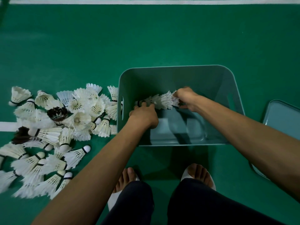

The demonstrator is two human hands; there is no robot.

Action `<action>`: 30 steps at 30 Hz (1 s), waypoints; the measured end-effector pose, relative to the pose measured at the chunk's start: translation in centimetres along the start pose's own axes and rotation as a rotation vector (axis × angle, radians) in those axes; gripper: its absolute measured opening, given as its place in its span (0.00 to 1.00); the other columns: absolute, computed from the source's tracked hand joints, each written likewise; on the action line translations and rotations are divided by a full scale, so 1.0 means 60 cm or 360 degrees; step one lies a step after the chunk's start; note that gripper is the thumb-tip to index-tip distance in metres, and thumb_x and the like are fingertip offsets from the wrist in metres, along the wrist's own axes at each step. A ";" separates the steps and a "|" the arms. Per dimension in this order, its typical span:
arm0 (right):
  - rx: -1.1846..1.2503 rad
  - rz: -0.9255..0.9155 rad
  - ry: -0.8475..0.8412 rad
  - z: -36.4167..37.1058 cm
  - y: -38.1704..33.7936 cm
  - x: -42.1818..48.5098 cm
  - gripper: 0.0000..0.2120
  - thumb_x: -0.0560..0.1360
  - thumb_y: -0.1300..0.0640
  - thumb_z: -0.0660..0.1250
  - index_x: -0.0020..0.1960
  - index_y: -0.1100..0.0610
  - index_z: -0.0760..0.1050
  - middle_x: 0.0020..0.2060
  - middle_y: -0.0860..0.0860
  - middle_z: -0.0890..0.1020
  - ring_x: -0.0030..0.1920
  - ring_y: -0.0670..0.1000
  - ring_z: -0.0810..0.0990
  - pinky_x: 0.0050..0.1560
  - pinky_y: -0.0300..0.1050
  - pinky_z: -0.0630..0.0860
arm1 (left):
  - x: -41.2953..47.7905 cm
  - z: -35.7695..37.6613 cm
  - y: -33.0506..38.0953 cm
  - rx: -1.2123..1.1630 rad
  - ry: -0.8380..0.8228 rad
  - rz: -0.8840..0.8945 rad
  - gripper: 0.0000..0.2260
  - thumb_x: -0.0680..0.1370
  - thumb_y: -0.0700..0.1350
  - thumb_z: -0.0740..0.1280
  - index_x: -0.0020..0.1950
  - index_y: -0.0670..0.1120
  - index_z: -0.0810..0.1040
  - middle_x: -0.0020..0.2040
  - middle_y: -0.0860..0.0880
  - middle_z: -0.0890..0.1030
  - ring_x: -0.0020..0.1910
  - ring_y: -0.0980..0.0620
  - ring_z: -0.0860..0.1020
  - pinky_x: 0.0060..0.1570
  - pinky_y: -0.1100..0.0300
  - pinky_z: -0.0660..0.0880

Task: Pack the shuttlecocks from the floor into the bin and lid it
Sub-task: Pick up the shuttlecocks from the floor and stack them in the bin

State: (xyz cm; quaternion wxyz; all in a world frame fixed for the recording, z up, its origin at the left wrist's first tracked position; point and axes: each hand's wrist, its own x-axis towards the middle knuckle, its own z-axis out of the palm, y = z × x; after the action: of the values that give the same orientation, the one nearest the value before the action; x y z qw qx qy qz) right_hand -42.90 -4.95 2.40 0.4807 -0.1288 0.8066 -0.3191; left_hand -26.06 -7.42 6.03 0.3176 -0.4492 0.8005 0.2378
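Two hands are down inside the bin (178, 67), and both are busy. The left hand (143, 115) has its fingers curled round the cork end of a nested row of shuttlecocks (159, 101), and the right hand (186, 97) is clenched on the feathered end. The row runs roughly level between them, low by the bin's left wall. I can't tell whether it touches the bottom.

Moving outward, the bin stands on the green floor (146, 38) just ahead of the person's feet. Pressed against its left wall is the big pile (65, 127) of loose shuttlecocks, mostly white with a couple of dark-feathered ones, sprawling over a white line (6, 125). The lid (282, 114) lies flat on the floor to the right, partly hidden behind the right forearm.

I'd say it's early going, with most of the job waiting in that pile.

Now the dangers. That row is only held by its two ends, so if one hand lets go before the other, it could sag in the middle and come apart. The right hand's grip sits on the feathers, and too hard a squeeze could bend them. The pile also lies close to the left foot, so a careless step could crush a few.
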 end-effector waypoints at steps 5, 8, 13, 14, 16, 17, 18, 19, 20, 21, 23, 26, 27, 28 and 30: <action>-0.0118 0.0029 0.0275 -0.002 0.015 0.004 0.12 0.68 0.57 0.76 0.46 0.59 0.76 0.44 0.56 0.83 0.41 0.55 0.83 0.45 0.50 0.84 | -0.004 0.000 -0.003 -0.0068 0.0032 -0.0013 0.29 0.79 0.38 0.59 0.80 0.47 0.59 0.79 0.41 0.59 0.76 0.34 0.61 0.70 0.38 0.65; -0.0255 -0.0029 0.0440 -0.011 0.017 -0.008 0.14 0.66 0.54 0.80 0.44 0.59 0.78 0.45 0.55 0.84 0.45 0.56 0.85 0.50 0.50 0.84 | -0.019 -0.002 0.001 -0.0084 0.0091 -0.0034 0.28 0.79 0.39 0.59 0.79 0.46 0.60 0.78 0.39 0.59 0.76 0.34 0.61 0.71 0.38 0.66; -0.0305 -0.0056 0.0547 -0.026 0.004 -0.033 0.11 0.71 0.58 0.75 0.49 0.62 0.80 0.45 0.54 0.84 0.44 0.55 0.83 0.41 0.42 0.77 | -0.056 -0.015 0.010 -0.0134 0.0243 0.0003 0.26 0.79 0.42 0.60 0.77 0.44 0.62 0.74 0.40 0.64 0.71 0.35 0.67 0.66 0.41 0.69; -0.0323 -0.0083 0.0584 -0.029 0.002 -0.040 0.09 0.72 0.58 0.73 0.49 0.62 0.78 0.45 0.53 0.82 0.44 0.55 0.82 0.42 0.42 0.75 | -0.066 -0.019 0.010 -0.0144 0.0296 0.0036 0.24 0.80 0.42 0.61 0.76 0.44 0.63 0.72 0.40 0.65 0.70 0.35 0.69 0.64 0.42 0.70; -0.0321 -0.0174 0.0651 -0.035 -0.003 -0.058 0.06 0.73 0.60 0.71 0.46 0.60 0.75 0.42 0.53 0.78 0.40 0.55 0.78 0.40 0.42 0.72 | -0.088 -0.026 0.005 -0.0183 0.0437 0.0118 0.20 0.80 0.42 0.61 0.72 0.43 0.66 0.69 0.40 0.68 0.66 0.35 0.72 0.60 0.42 0.72; -0.0295 -0.0223 0.0665 -0.036 -0.006 -0.067 0.06 0.72 0.60 0.70 0.44 0.59 0.74 0.39 0.53 0.77 0.37 0.54 0.76 0.38 0.43 0.71 | -0.100 -0.028 0.002 -0.0200 0.0514 0.0157 0.19 0.80 0.41 0.61 0.71 0.43 0.67 0.67 0.40 0.69 0.64 0.36 0.73 0.59 0.42 0.72; -0.0267 -0.0274 0.0664 -0.034 -0.011 -0.079 0.06 0.72 0.61 0.70 0.40 0.58 0.73 0.36 0.52 0.76 0.33 0.52 0.74 0.35 0.43 0.70 | -0.113 -0.029 -0.003 -0.0201 0.0587 0.0189 0.18 0.80 0.41 0.61 0.70 0.43 0.69 0.66 0.40 0.70 0.62 0.36 0.74 0.58 0.43 0.73; -0.0228 -0.0326 0.0645 -0.031 -0.015 -0.093 0.07 0.71 0.61 0.70 0.37 0.59 0.74 0.33 0.52 0.76 0.31 0.51 0.73 0.33 0.43 0.72 | -0.125 -0.029 -0.007 -0.0191 0.0656 0.0214 0.18 0.80 0.42 0.61 0.69 0.43 0.70 0.65 0.40 0.72 0.61 0.37 0.75 0.57 0.44 0.73; -0.0193 -0.0376 0.0598 -0.027 -0.018 -0.108 0.06 0.70 0.61 0.70 0.36 0.63 0.77 0.31 0.54 0.78 0.31 0.51 0.74 0.33 0.45 0.75 | -0.138 -0.029 -0.011 -0.0188 0.0727 0.0244 0.17 0.79 0.41 0.61 0.68 0.43 0.72 0.64 0.41 0.73 0.61 0.38 0.75 0.56 0.45 0.73; -0.0148 -0.0419 0.0526 -0.021 -0.022 -0.122 0.07 0.68 0.62 0.70 0.39 0.67 0.80 0.32 0.56 0.82 0.32 0.51 0.76 0.34 0.48 0.79 | -0.150 -0.028 -0.016 -0.0198 0.0803 0.0287 0.16 0.79 0.41 0.61 0.66 0.44 0.73 0.63 0.41 0.75 0.60 0.38 0.76 0.55 0.46 0.74; -0.0046 -0.0487 0.0348 -0.007 -0.029 -0.159 0.08 0.68 0.63 0.72 0.43 0.67 0.84 0.39 0.60 0.87 0.34 0.52 0.81 0.39 0.50 0.83 | -0.171 -0.027 -0.027 -0.0254 0.0957 0.0397 0.15 0.77 0.40 0.61 0.63 0.45 0.76 0.60 0.42 0.78 0.58 0.39 0.77 0.53 0.47 0.76; 0.0051 -0.0630 0.0166 0.021 -0.041 -0.220 0.03 0.70 0.64 0.72 0.40 0.63 0.84 0.39 0.60 0.87 0.35 0.52 0.83 0.39 0.47 0.83 | -0.191 -0.025 -0.060 -0.0403 0.1218 0.0456 0.13 0.77 0.40 0.61 0.58 0.46 0.80 0.56 0.46 0.82 0.54 0.42 0.79 0.50 0.48 0.77; 0.0081 -0.0684 0.0118 0.032 -0.045 -0.241 0.04 0.71 0.64 0.72 0.38 0.62 0.83 0.39 0.60 0.87 0.34 0.52 0.83 0.38 0.46 0.82 | -0.194 -0.024 -0.076 -0.0492 0.1303 0.0426 0.12 0.78 0.40 0.61 0.57 0.47 0.81 0.55 0.47 0.83 0.52 0.43 0.80 0.50 0.48 0.78; 0.0109 -0.0744 0.0071 0.045 -0.049 -0.259 0.05 0.71 0.64 0.71 0.36 0.61 0.83 0.38 0.59 0.87 0.33 0.51 0.82 0.36 0.45 0.82 | -0.196 -0.022 -0.094 -0.0615 0.1370 0.0375 0.11 0.78 0.40 0.62 0.55 0.47 0.82 0.53 0.48 0.84 0.50 0.45 0.80 0.49 0.49 0.78; 0.0139 -0.0854 -0.0023 0.075 -0.056 -0.294 0.08 0.72 0.65 0.69 0.35 0.60 0.82 0.37 0.59 0.87 0.30 0.50 0.81 0.33 0.44 0.79 | -0.199 -0.013 -0.134 -0.0866 0.1431 0.0212 0.10 0.78 0.40 0.63 0.53 0.47 0.82 0.50 0.49 0.84 0.45 0.47 0.80 0.47 0.52 0.78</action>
State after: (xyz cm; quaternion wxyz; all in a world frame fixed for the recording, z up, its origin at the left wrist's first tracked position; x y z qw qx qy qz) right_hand -30.47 -0.19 15.29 0.3899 -0.3192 0.7255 -0.4687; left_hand -14.60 -5.03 14.39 -0.2007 -0.5213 0.7938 0.2404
